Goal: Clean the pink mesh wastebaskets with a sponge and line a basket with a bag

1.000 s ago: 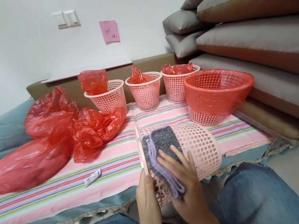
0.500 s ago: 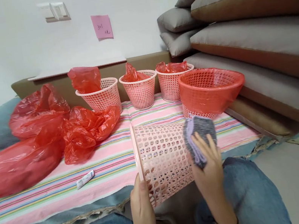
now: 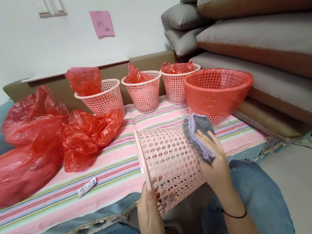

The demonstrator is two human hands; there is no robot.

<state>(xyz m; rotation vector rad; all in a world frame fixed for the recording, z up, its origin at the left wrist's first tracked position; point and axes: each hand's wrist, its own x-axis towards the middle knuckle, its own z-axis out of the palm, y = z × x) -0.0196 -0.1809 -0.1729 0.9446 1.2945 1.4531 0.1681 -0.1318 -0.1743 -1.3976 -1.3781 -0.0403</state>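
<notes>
A pale pink plastic wastebasket (image 3: pixel 169 162) with a lattice wall lies on its side in front of me, its rim to the left. My left hand (image 3: pixel 150 214) grips that rim, some fingers hidden inside. Pressed to the base end is a grey cloth with a lilac edge (image 3: pixel 199 135), held under the fingers of my right hand (image 3: pixel 215 159). Just beyond the cloth stands another basket wrapped in a red plastic bag (image 3: pixel 219 90).
Three more pink baskets (image 3: pixel 144 95) with red bags stuffed inside stand at the back. Crumpled red bags (image 3: pixel 84 137) lie left on the striped cloth (image 3: pixel 116 187). A small white packet (image 3: pixel 87 187) is near the front edge. Grey cushions (image 3: pixel 262 35) are stacked right.
My right hand and the grey cloth have moved a little left and up along the basket's base end. My left hand keeps its hold on the rim. The whole view has shifted slightly.
</notes>
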